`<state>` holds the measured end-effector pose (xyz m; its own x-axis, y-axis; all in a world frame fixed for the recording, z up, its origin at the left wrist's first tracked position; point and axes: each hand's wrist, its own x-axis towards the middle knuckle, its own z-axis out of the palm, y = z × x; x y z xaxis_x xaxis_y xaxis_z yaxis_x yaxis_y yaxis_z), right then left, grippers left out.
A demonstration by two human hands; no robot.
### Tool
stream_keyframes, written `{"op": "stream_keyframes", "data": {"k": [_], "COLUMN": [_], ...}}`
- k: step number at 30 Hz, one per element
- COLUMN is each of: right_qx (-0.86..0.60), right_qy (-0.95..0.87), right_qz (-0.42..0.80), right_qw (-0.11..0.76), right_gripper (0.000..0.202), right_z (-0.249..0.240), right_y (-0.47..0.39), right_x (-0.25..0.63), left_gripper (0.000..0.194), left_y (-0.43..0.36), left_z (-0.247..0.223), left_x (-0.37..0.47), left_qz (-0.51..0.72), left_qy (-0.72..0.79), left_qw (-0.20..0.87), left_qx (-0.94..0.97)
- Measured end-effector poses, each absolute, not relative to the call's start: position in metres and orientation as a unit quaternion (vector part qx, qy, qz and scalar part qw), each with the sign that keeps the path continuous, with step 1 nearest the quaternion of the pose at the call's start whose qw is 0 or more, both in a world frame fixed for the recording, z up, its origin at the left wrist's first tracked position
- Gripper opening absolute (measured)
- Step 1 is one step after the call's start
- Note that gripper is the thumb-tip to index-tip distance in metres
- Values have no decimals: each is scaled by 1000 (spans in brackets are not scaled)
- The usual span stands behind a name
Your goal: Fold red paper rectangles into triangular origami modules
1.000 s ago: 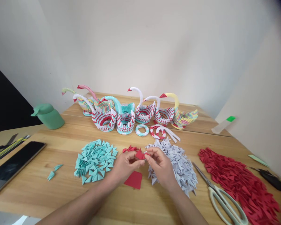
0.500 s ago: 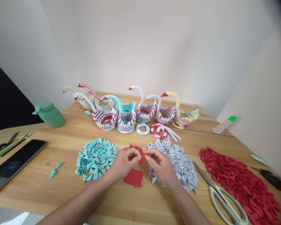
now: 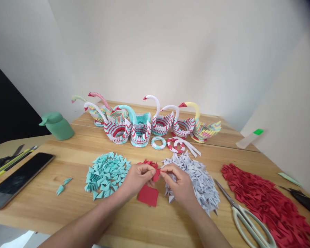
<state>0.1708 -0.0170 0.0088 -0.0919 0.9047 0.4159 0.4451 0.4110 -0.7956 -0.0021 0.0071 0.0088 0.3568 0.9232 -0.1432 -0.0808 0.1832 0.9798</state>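
Observation:
Between my two hands, a small red piece of paper (image 3: 156,175) is pinched at the fingertips above the table. My left hand (image 3: 139,177) is closed on its left side, thumb against index finger. From the right, my right hand (image 3: 178,182) grips the other edge in the same way. Below them lies a stack of red paper (image 3: 147,195). Just behind the fingers is a small pile of folded red pieces (image 3: 147,164), partly covered. Teal folded triangles (image 3: 107,175) are heaped by my left hand, pale lavender ones (image 3: 198,182) by my right.
Several paper swans (image 3: 141,132) stand at the back, with a teal-and-white paper ring (image 3: 158,142) before them. Scissors (image 3: 239,208) and a large red triangle heap (image 3: 266,201) lie right. A phone (image 3: 22,179) and a green pitcher (image 3: 58,126) are at left.
The fingers have shifted slightly on the red paper, which now sits a little lower between them. Everything on the table appears moved slightly right as the view turns. Both hands keep their grip.

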Motion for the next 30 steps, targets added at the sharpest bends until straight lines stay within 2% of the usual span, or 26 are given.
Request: {"op": "stream_keyframes", "data": {"k": [7,12,17,22,27,30], "right_qx": [-366,-362,-369,-376,-472,-508], "right_qy": [-809,-826,-837,-815,-690,-629], "right_qz": [70,35,14,94,341,419], "right_qw": [455,431,403,430,429,413], "right_gripper": [27,26,27,28,26,29], "right_z": [13,17,15,14,15,17], "right_y": [-17,-19,-18,-17,-16,-17], "right_x": [174,175,179,176,178,178], "left_gripper": [31,34,40,41,40,40], "left_y": [5,6,6,7,9,8], "left_z": [10,7,11,12,11,11], "left_x": [-4,-4,-5,-5,-5,-4], "left_qz": [405,397,381,402,419,414], "left_qy": [363,337,341,372,387,388], "left_qw": [719,753,736,695,667,667], "left_qx": [433,402,443,465,479,483]}}
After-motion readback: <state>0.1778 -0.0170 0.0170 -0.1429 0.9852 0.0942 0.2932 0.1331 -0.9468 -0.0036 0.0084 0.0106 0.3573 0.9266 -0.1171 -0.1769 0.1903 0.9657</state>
